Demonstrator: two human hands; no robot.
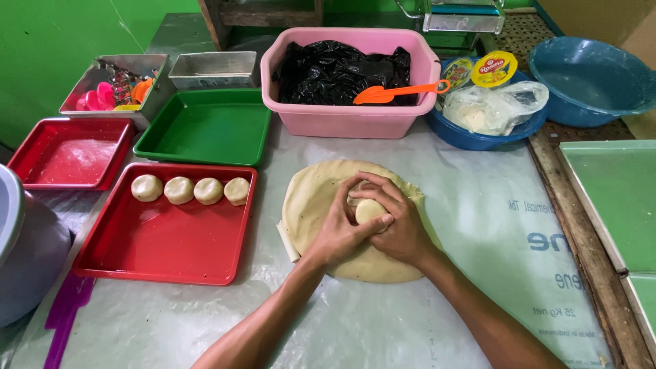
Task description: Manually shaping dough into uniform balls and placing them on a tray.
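Your left hand [339,229] and right hand [398,222] cup a dough ball [370,210] between them — grip closed around it — over the flat dough sheet [311,198], with the red tray [164,246] of finished balls [191,189] alongside.

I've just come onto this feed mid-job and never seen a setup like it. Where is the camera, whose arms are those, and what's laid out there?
There is one picture, from a camera on the person's head, looking down. Both bare arms are theirs. The left hand and right hand cup a small dough ball over a flat dough sheet on the plastic-covered table. To the left, a red tray holds four dough balls. Behind are a green tray and a pink tub with an orange scoop.
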